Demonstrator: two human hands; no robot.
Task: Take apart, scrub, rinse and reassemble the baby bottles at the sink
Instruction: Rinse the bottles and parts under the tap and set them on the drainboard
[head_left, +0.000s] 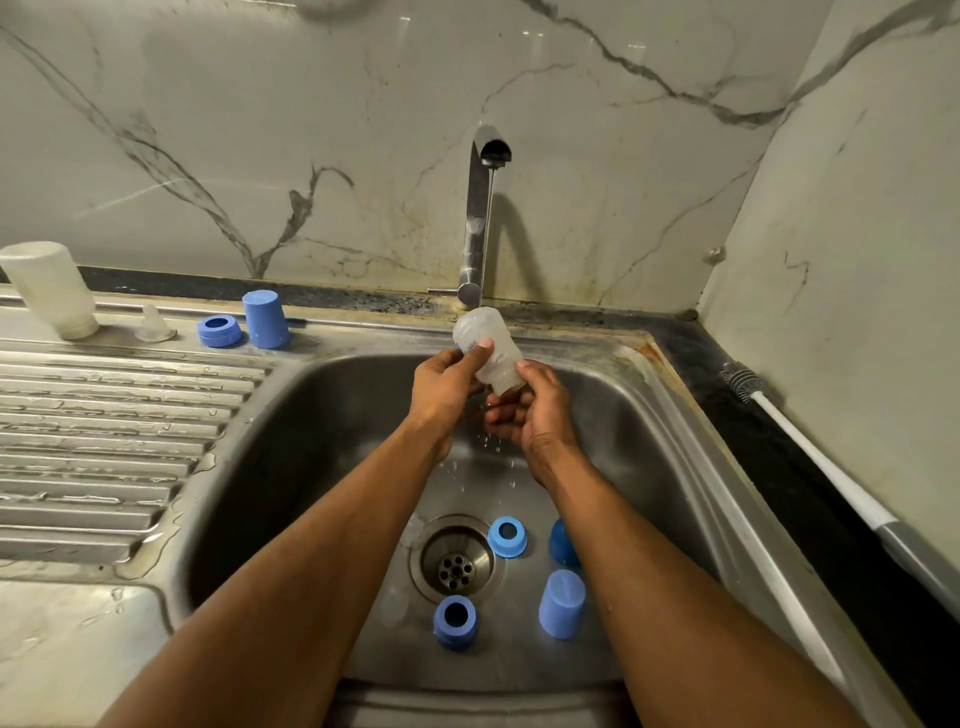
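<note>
A clear baby bottle body (485, 343) is held tilted, mouth down to the right, under a thin stream from the tap (480, 218). My left hand (449, 382) grips its upper side with the thumb across it. At the bottle's threaded neck, my right hand (527, 410) holds it from below. In the sink (322, 431) lie two blue collar rings (507, 537) (455, 621), a blue cap (562, 603) and another blue piece (563, 543) partly hidden by my right forearm.
On the drainboard (104, 431) at the back stand an upside-down clear bottle (49, 288), a clear teat (154, 325), a blue ring (219, 331) and a blue cap (265, 318). A white-handled bottle brush (810, 457) lies on the dark counter at the right. The drain (456, 564) is mid-basin.
</note>
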